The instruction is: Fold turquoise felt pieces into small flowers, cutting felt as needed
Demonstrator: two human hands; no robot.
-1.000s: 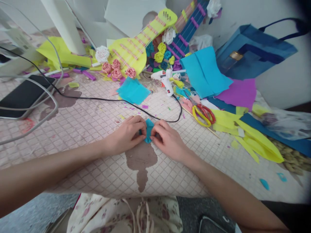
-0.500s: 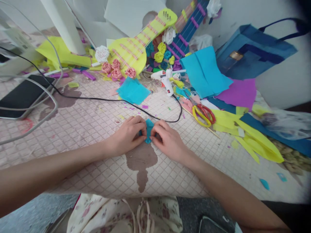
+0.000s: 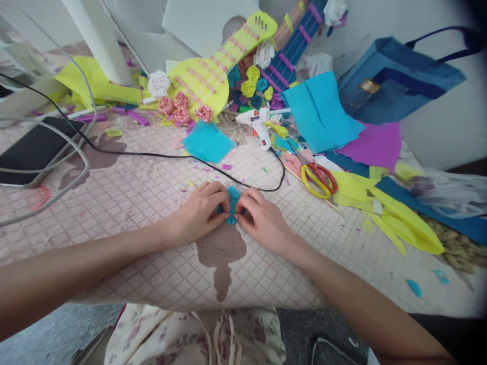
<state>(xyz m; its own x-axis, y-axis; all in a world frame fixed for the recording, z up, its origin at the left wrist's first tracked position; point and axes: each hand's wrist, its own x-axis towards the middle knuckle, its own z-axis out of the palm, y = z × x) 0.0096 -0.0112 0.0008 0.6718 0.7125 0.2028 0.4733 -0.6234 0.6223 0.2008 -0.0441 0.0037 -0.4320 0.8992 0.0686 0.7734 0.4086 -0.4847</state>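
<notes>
The left hand (image 3: 207, 209) is pinching the left edge of the small blue paper (image 3: 233, 200) between thumb and fingertips. The right hand (image 3: 259, 215) is pinching the right edge in the same way. The remaining fingers of both hands are curling inward, close together. The paper is lying between the two sets of fingertips, at or just above the table cover (image 3: 163, 197).

Progress: the paper is appearing folded, judging by its pointed outline and the creasing at its near end. The folding is probably remaining unfinished, since both hands are gripping the edges; the fingers are hiding the sides, so the number of folds left cannot be told.

Orientation: the long axis of the visible part is running away from the body, between the hands. One point is facing away from the wearer; the narrower, creased end is facing the wearer.

Surroundings: blue sheets (image 3: 209, 142) are lying beyond the left fingers, unfolded. A glue gun (image 3: 262, 129) is resting beyond the right fingers; scissors (image 3: 318, 181) are lying to their right.
</notes>
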